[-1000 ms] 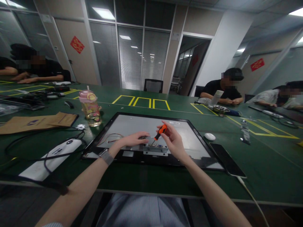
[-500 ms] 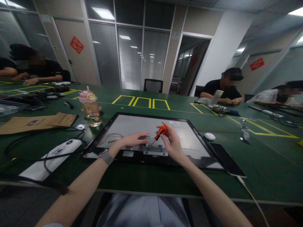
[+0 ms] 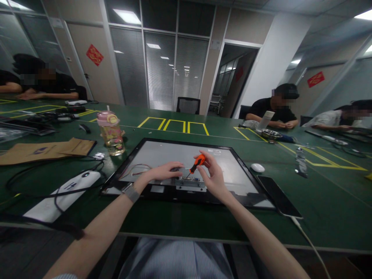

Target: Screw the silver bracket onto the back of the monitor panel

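An orange and black screwdriver (image 3: 198,162) is held by its handle in my right hand (image 3: 212,173), tilted with its shaft pointing down to the left. Its tip meets a small metal bracket with ports (image 3: 190,185), though the exact contact point is too small to make out. My left hand (image 3: 165,170) lies palm down just left of the bracket, fingers stretched out over a dark part that they partly cover. Both hands are above a flat display panel (image 3: 162,152) with a grey back and black frame. Thin wires (image 3: 135,169) lie on it at the left.
Left of the panel stand a pink-lidded bottle (image 3: 111,133), a brown paper bag (image 3: 43,151) and a white device with black cables (image 3: 65,195). On the right lie a phone (image 3: 279,195) on a cable and a white case (image 3: 257,167). Other people sit across the green table (image 3: 325,201).
The screwdriver handle has turned slightly in my right hand, whose fingers have shifted a little. My left hand and the panel stay where they were.
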Action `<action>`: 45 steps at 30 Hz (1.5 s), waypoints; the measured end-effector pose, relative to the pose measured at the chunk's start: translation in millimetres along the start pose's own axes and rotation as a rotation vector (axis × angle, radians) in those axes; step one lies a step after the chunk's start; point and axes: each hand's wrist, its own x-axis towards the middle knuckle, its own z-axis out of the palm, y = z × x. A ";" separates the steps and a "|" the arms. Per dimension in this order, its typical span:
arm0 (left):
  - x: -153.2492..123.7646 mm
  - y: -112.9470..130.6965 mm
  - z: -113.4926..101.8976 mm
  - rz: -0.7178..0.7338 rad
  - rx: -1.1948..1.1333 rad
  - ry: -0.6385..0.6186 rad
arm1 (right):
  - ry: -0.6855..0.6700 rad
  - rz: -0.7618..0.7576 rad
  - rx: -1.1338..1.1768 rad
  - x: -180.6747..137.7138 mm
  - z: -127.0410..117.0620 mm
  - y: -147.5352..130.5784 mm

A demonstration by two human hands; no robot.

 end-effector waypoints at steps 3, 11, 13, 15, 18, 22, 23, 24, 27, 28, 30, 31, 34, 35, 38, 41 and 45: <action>0.6 -1.8 0.9 -0.005 -0.011 -0.002 | -0.064 0.010 0.045 0.3 -0.1 -1.9; 1.1 -3.7 0.8 -0.014 -0.013 -0.009 | 0.026 0.015 0.003 -1.0 1.9 5.2; 1.2 -3.0 0.9 -0.008 -0.012 -0.005 | -0.014 0.012 0.041 -1.4 1.6 4.6; 1.7 -3.1 1.5 0.010 -0.009 0.002 | -0.065 0.020 0.091 -1.4 1.2 3.0; 2.5 -4.4 2.6 0.028 -0.004 0.006 | -0.108 0.029 0.080 -0.8 0.8 1.7; 2.3 -5.3 2.5 0.010 -0.004 -0.003 | -0.025 0.014 -0.023 -0.5 1.1 5.3; 2.1 -5.1 2.2 0.003 -0.002 -0.006 | -0.004 0.011 -0.047 -0.6 1.2 6.6; 1.8 -4.9 1.9 -0.004 -0.001 -0.010 | 0.012 0.007 -0.073 -0.8 1.3 7.6; 1.1 -3.8 1.2 -0.017 -0.003 -0.009 | 0.022 -0.010 -0.125 -1.4 0.8 8.1; 0.9 -3.3 1.1 -0.015 -0.005 -0.007 | 0.010 -0.014 -0.120 -1.3 0.5 7.3; 0.4 -1.9 0.9 -0.011 -0.005 -0.006 | -0.037 -0.008 -0.079 -0.8 -0.2 5.1; 0.2 -1.1 0.9 -0.012 -0.003 -0.006 | -0.065 0.001 -0.050 -0.3 -0.5 4.1; -0.5 1.3 0.6 -0.024 0.005 -0.007 | -0.080 0.046 0.036 1.5 -0.8 4.0; -0.6 1.8 0.4 -0.027 0.007 -0.008 | -0.058 0.062 0.058 2.0 -0.6 4.8; -0.8 1.8 0.1 -0.024 0.006 -0.014 | 0.034 0.089 0.067 2.5 0.3 7.7; -0.2 -0.5 0.5 -0.028 0.001 -0.016 | 0.070 0.066 0.012 1.3 1.1 7.9; 1.1 -3.9 2.1 -0.006 -0.006 -0.002 | 0.028 0.020 -0.055 -1.1 0.8 3.2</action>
